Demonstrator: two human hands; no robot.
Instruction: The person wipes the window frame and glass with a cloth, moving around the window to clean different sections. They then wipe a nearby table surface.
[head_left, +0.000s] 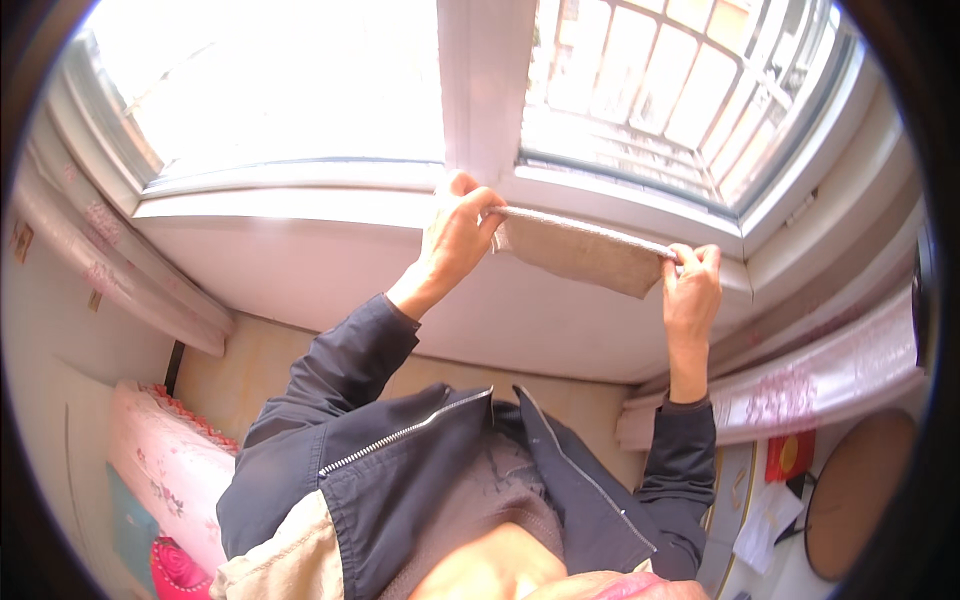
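A beige-grey cloth (585, 251) is stretched between my two hands, its upper edge folded and the rest hanging down. My left hand (457, 232) pinches its left upper corner between thumb and fingers, just below the window's central post (489, 90). At the right upper corner, my right hand (691, 289) pinches the cloth in the same way, a little lower in view. The cloth hangs before the white window frame (630, 196) and the wall under it; whether it touches the frame I cannot tell.
Floral curtains hang on the left (112, 255) and right (795, 390). A pink floral bedcover (169, 465) lies at lower left. At lower right are a brown round object (862, 495), white paper (766, 525) and a red item (787, 456). Metal bars (660, 75) stand outside the right pane.
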